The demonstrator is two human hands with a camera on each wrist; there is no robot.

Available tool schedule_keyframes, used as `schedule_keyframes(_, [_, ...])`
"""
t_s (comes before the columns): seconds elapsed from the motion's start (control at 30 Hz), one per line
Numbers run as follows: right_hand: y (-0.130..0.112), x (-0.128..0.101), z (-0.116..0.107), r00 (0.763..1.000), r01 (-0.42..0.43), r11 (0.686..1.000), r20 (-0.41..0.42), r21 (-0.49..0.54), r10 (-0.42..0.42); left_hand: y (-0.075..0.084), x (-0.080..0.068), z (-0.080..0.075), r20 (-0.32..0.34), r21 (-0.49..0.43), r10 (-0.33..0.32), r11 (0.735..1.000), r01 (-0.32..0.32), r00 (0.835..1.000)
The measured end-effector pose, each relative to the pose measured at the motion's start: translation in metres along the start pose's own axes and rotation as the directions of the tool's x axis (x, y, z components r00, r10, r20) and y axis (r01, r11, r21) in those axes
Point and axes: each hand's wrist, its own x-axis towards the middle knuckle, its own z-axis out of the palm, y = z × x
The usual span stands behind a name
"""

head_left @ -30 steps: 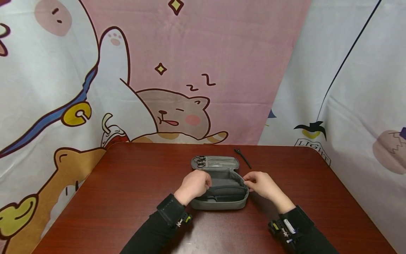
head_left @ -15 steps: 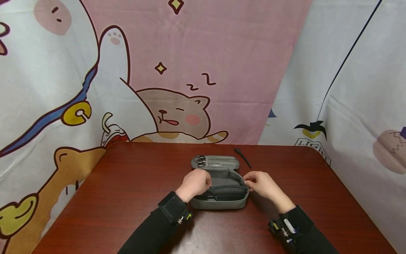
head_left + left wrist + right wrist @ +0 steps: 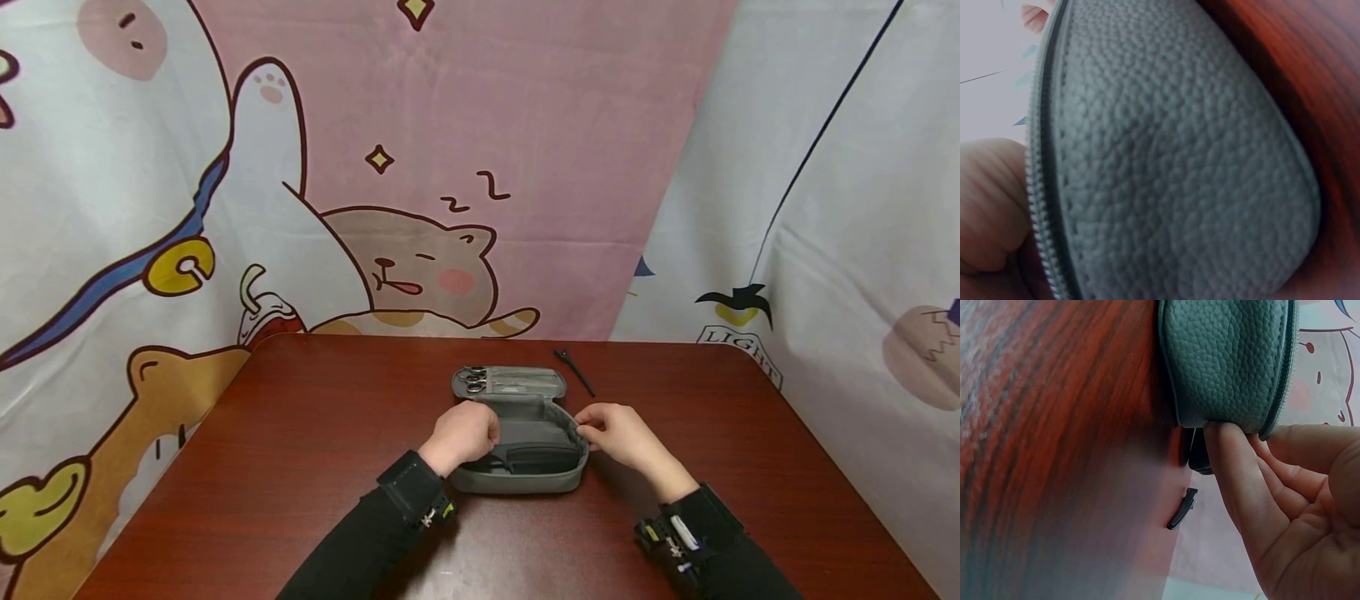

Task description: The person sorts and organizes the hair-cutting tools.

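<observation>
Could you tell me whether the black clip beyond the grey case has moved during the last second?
No. The black clip lies at the same spot on the table, just right of the grey case's open lid.

A dark red-brown wooden table [image 3: 300, 467] carries everything; an open grey zip case [image 3: 517, 479] lies on it near the middle. A slim black clip [image 3: 574, 372] lies behind the case, toward the far edge
</observation>
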Motion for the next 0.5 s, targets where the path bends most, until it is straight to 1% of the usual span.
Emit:
schedule_keyframes(0.13, [-0.0005,0.0,-0.0005,1.0,0.007,1.0,0.0,0.003,-0.007,0.0001,0.0007,0.001,0.002,0.004,-0.002,1.0,0.002,1.0])
schedule_keyframes(0.3, [-0.0003,0.0001,-0.0003,1.0,0.012,1.0,-0.002,-0.004,-0.012,0.0008,0.0028,0.0027,0.016,0.016,-0.024,1.0,0.024,1.0])
schedule_keyframes(0.5, [0.0001,-0.0002,0.0002,1.0,0.009,1.0,-0.003,0.001,-0.009,0.0024,0.0036,0.0041,0.012,0.026,-0.041,0.999,0.04,0.999])
